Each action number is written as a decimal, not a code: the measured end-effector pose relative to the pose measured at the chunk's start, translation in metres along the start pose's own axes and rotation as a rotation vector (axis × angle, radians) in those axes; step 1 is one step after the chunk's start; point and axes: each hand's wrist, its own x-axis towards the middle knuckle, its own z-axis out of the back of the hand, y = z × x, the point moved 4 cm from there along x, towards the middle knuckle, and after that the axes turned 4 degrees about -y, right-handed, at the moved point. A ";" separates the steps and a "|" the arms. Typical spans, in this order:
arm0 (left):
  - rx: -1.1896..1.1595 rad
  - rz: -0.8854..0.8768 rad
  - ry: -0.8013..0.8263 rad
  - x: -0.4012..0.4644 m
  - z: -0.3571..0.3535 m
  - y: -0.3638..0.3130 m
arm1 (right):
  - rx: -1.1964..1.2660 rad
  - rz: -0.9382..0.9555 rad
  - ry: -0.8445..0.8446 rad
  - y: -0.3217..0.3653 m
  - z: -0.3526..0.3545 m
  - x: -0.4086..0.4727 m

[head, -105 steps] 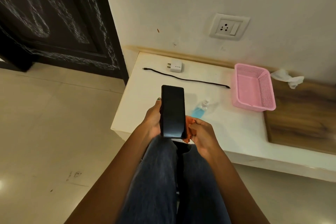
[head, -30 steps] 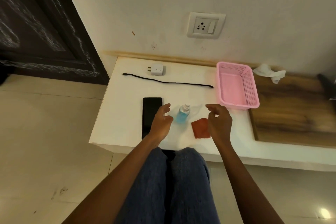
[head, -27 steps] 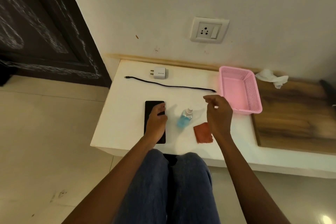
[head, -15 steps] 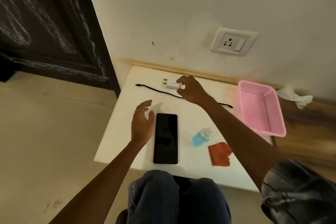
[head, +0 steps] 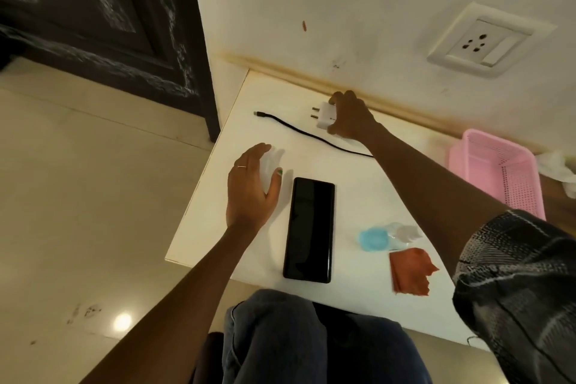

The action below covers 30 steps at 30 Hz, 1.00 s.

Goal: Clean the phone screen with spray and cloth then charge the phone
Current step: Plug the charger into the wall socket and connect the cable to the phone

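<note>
The black phone (head: 310,229) lies screen up near the front edge of the white table (head: 358,184). To its right stand the small blue spray bottle (head: 378,238) and the orange cloth (head: 410,273). At the back of the table my right hand (head: 350,117) grips the white charger plug (head: 324,115), whose two pins point left. The black cable (head: 299,132) lies loose in front of it. My left hand (head: 251,188) hovers with relaxed fingers just left of the phone, holding nothing.
A white wall socket with a switch (head: 486,40) sits on the wall above the table's back right. A pink basket (head: 495,165) stands at the right, with crumpled white tissue (head: 558,165) behind it. A dark door (head: 103,19) is on the left.
The phone and cloth were set down on the table. My right hand reached to the back and closed round the charger plug. My left hand let go of the phone and shifted left.
</note>
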 end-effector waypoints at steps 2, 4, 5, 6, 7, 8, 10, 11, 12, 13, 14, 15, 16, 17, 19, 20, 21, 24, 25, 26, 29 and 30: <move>0.002 0.020 -0.005 -0.001 0.001 -0.002 | 0.042 -0.032 -0.039 0.000 0.002 -0.002; 0.005 0.031 -0.004 0.000 0.002 -0.002 | 0.122 -0.026 -0.083 0.006 0.010 -0.007; 0.014 0.031 -0.002 0.000 0.003 -0.002 | 0.189 -0.008 -0.104 0.012 0.015 -0.013; 0.020 0.031 0.000 0.001 0.003 -0.002 | 0.260 0.012 -0.113 0.018 0.020 -0.021; 0.018 0.038 0.005 0.001 0.003 -0.002 | 0.312 0.039 -0.101 0.026 0.023 -0.031; 0.012 0.051 0.010 0.001 0.003 -0.001 | 0.328 0.075 -0.074 0.035 0.026 -0.041; 0.006 0.077 0.019 0.001 0.003 0.000 | 0.303 0.149 -0.016 0.055 0.025 -0.063; 0.005 0.083 0.022 0.001 0.003 0.001 | 0.293 0.181 0.009 0.066 0.024 -0.074; 0.000 0.088 0.027 0.001 0.003 0.002 | 0.294 0.206 0.033 0.076 0.021 -0.084; -0.014 0.096 0.030 0.000 0.003 0.003 | 0.302 0.230 0.053 0.086 0.018 -0.092; -0.032 0.108 0.030 0.000 0.002 0.004 | 0.312 0.251 0.070 0.094 0.014 -0.099; -0.049 0.119 0.022 -0.001 0.002 0.004 | 0.314 0.274 0.087 0.101 0.010 -0.104; -0.055 0.129 0.006 -0.001 0.002 0.005 | 0.305 0.301 0.108 0.106 0.007 -0.107; -0.050 0.134 -0.014 -0.002 0.002 0.005 | 0.293 0.325 0.135 0.109 0.004 -0.107; -0.044 0.153 -0.048 -0.002 0.003 0.006 | 0.321 0.322 0.213 0.112 0.004 -0.101; -0.061 0.183 -0.049 -0.002 0.004 0.008 | 0.371 0.289 0.237 0.112 0.006 -0.093; -0.085 0.222 -0.043 -0.002 0.004 0.010 | 0.424 0.248 0.225 0.110 0.009 -0.083; -0.112 0.273 -0.025 -0.001 0.003 0.012 | 0.493 0.136 0.006 0.101 0.015 -0.045; -0.106 0.265 -0.021 -0.001 0.002 0.012 | 0.463 0.107 -0.051 0.098 0.012 -0.034; -0.102 0.258 -0.017 -0.001 0.001 0.012 | 0.404 0.085 -0.065 0.096 0.004 -0.024; -0.103 0.257 -0.011 -0.001 0.000 0.013 | 0.188 0.059 0.031 0.094 -0.023 -0.007; -0.097 0.257 -0.012 -0.001 0.000 0.014 | 0.142 0.063 0.029 0.095 -0.030 -0.005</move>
